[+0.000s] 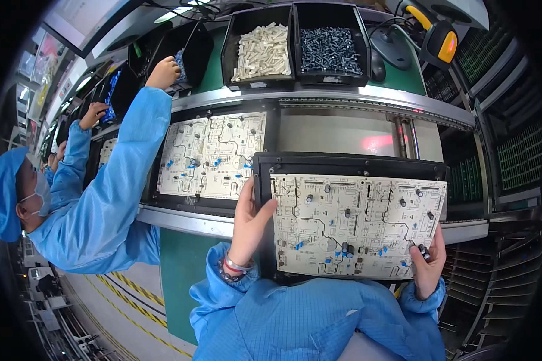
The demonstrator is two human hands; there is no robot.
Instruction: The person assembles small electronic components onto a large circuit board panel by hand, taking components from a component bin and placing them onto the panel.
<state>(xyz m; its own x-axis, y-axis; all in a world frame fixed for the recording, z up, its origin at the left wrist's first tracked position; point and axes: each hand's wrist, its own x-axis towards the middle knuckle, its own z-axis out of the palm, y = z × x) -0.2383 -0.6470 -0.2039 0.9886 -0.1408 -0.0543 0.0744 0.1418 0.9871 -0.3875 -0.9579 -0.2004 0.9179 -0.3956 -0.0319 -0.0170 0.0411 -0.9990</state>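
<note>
A black carrier frame (349,165) with a pale printed circuit board (310,225) in it is held up close to my body, tilted toward me. My left hand (252,222) grips its left side, thumb on the front edge. On the lower right, my right hand (429,265) has hold of the edge, with the thumb over the board beside some small dark cylindrical parts. Blue and black components stand on the board. Behind the frame's left side, another filled circuit board (211,153) lies in a black carrier on the conveyor line.
A bin of white parts (262,51) and a bin of small dark parts (331,51) stand beyond the metal rail (367,96). A yellow-and-black barcode scanner (439,42) sits at the far right. On the left, a co-worker's hand (164,73) reaches into another bin.
</note>
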